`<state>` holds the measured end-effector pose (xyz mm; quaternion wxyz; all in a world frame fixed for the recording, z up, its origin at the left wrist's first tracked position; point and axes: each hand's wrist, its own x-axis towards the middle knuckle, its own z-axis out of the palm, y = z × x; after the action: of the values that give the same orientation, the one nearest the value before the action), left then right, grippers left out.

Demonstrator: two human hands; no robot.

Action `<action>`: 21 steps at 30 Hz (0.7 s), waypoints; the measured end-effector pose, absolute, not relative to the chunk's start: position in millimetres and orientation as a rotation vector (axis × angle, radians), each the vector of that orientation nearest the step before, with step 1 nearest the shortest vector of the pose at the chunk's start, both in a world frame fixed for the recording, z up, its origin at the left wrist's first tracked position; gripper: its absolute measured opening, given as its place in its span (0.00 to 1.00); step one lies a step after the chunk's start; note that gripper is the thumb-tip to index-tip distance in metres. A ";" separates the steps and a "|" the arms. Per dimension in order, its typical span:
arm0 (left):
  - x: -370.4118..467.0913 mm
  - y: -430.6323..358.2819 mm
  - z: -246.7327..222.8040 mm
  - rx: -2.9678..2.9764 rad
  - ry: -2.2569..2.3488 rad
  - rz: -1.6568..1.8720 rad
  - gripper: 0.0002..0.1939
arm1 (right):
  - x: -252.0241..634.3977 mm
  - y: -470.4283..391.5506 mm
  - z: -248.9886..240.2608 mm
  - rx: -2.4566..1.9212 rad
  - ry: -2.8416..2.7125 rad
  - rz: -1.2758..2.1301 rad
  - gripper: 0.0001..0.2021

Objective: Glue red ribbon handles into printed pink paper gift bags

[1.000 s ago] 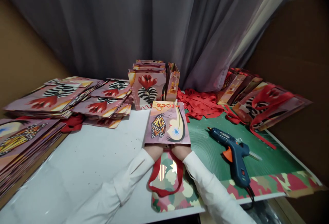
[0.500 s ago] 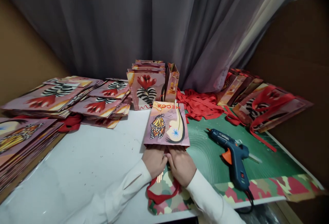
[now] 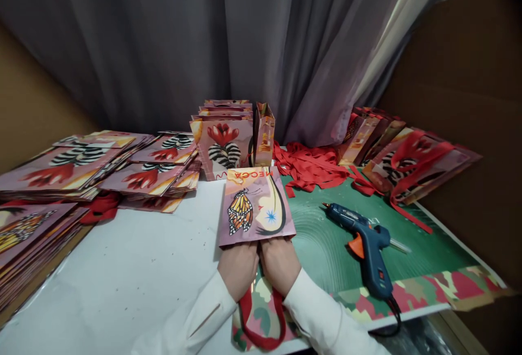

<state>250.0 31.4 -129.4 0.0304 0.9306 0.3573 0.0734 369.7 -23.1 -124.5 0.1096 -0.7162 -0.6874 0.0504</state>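
Observation:
A pink paper bag (image 3: 256,208) with a butterfly, a face and red upside-down lettering lies at the centre, its open end toward me. My left hand (image 3: 240,269) and my right hand (image 3: 280,263) reach side by side into that opening. The fingers of both are hidden inside the bag, so whether they hold anything does not show. A dark red ribbon loop (image 3: 265,341) hangs below my wrists, over a camouflage-patterned strip.
A blue glue gun (image 3: 373,251) lies on the green mat (image 3: 314,251) at right. Flat bags (image 3: 73,164) are stacked at left. Standing bags (image 3: 226,145), a red ribbon heap (image 3: 312,164) and ribboned bags (image 3: 411,162) line the back by the curtain (image 3: 163,45).
Both hands have gone deeper into the bag, and the thumbs that showed before are now mostly hidden. The view has shifted slightly, and the ribbon loop sits lower and hangs more open.

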 end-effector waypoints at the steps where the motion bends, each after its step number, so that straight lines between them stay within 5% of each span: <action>1: 249.1 31.4 -129.7 2.867 1.110 0.230 0.20 | 369.3 -23.8 -123.6 -2.110 -2.016 0.144 0.15; 13: 243.2 34.5 -117.8 2.866 1.241 0.217 0.18 | 376.4 -28.5 -123.8 -2.078 -1.994 0.114 0.15; 21: 241.1 39.1 -126.4 2.768 1.193 0.393 0.25 | 379.1 -29.7 -125.5 -2.020 -1.971 0.149 0.19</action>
<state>241.1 39.1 -126.4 0.0508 0.9094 0.3921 0.1290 379.1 -29.7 -125.5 0.1572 -0.7059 -0.6887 0.0519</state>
